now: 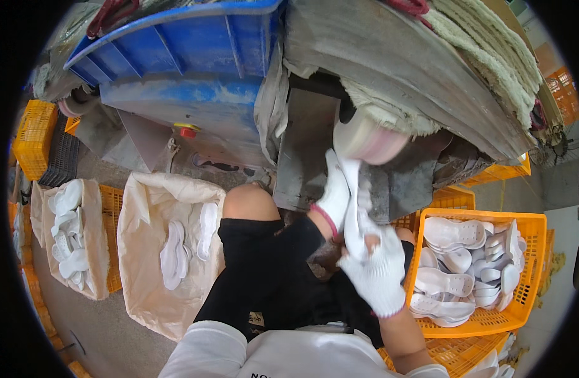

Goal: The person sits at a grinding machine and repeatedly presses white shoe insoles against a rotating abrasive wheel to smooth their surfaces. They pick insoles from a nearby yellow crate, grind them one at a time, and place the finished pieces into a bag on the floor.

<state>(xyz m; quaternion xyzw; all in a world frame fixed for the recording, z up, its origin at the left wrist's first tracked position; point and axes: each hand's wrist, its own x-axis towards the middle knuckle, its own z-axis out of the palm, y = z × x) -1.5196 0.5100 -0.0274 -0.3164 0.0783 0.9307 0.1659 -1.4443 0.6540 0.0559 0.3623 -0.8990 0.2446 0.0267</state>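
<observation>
I hold a white shoe sole (352,208) upright with both gloved hands, its top end pressed against a spinning pale buffing wheel (368,140) of the grey machine. My left hand (335,192) grips the sole's upper part from the left. My right hand (374,274) grips the lower end from below. Both hands wear white knit gloves. I sit with my knee (250,203) bare above black shorts.
An orange crate (529,220) at the right holds several white soles. A sack-lined crate (152,264) at the left holds a few soles, another sack (72,233) sits farther left. A blue bin (195,44) stands on the machine. Yellow crates lie around.
</observation>
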